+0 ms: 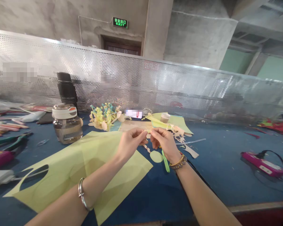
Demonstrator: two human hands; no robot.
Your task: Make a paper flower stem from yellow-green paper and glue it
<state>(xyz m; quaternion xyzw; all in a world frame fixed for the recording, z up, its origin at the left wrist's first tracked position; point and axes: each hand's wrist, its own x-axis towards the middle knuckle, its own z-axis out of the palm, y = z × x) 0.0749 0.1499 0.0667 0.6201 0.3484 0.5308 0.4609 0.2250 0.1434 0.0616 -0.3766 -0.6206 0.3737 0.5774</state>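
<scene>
My left hand (134,138) is closed, thumb and fingertips pinched together above the middle of the table. Close beside it, my right hand (162,139) is closed in a similar pinch. A small pale piece (148,131) shows between the two sets of fingertips; its exact kind is too small to tell. Below the hands lie a pale green paper oval (156,156) and a bright green slim tool (165,162), partly hidden by my right hand. A large sheet of yellow-green paper (113,175) with a cut-out hole spreads under my left forearm.
Paper flowers (105,116) stand at the back, near a clear water bottle (67,125) and black flask (67,89). Paper scraps (179,135) and a small cup (165,117) lie behind my right hand. Pliers (11,141) are left; a purple power strip (263,164) is right.
</scene>
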